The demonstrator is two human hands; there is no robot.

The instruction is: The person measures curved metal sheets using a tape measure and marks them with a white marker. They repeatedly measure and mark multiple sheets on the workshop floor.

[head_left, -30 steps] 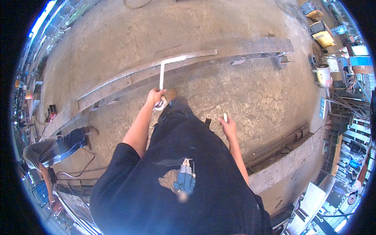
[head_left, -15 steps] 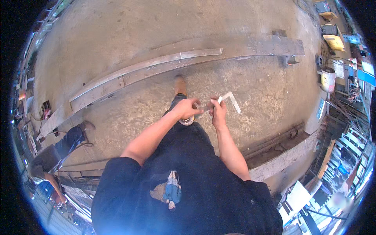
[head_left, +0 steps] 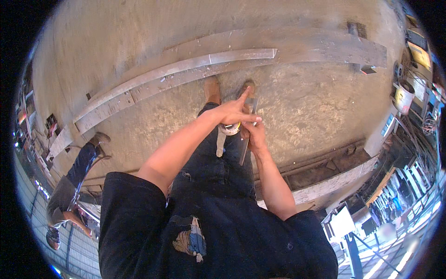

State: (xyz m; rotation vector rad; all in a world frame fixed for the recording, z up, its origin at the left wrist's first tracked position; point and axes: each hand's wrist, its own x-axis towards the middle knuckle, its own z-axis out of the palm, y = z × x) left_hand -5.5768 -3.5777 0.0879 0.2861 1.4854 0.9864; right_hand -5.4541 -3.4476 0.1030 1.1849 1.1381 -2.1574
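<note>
My left hand (head_left: 233, 114) reaches across my body in front of my waist, index finger stretched out, and grips a round yellow-and-white tape measure (head_left: 230, 129). A pale strip (head_left: 220, 145) hangs down from it. My right hand (head_left: 254, 136) is just beside and under the left, touching it, and holds a flat grey metal square (head_left: 244, 151) whose blade runs from my fingers down along my dark trousers. Both shoes (head_left: 212, 88) show beyond the hands on the concrete floor.
Long steel beams (head_left: 209, 60) lie across the floor just ahead of my feet. A steel channel and a low concrete edge (head_left: 325, 165) run at my right. Another person (head_left: 69, 186) is at the left. A bucket (head_left: 402, 95) and stacked gear stand far right.
My left arm came down from holding the square out over the beams. Both hands met at my waist; the square passed to my right hand and swung down along my leg.
</note>
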